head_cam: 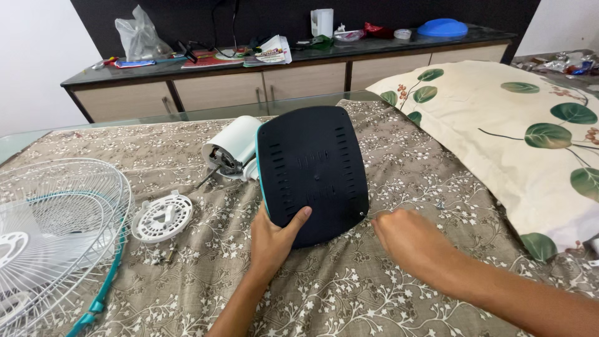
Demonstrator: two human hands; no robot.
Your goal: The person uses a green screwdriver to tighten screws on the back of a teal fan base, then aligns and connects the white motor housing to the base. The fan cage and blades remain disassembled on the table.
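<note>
A dark, rounded fan base [312,168] with slotted vents stands tilted up on the patterned bedspread [399,150]. My left hand [274,240] grips its lower left edge, thumb across the underside. My right hand [405,240] is at the base's lower right corner, fingers pinched on a small thin thing there, too small to identify. Behind the base lies the white fan motor housing [234,150], partly hidden by it.
White wire fan guards with a teal rim [62,231] lie at the left. A round white plastic cap [163,216] and small screws [161,254] sit beside them. A leaf-print pillow [518,137] lies at the right. A cluttered cabinet [281,68] stands behind.
</note>
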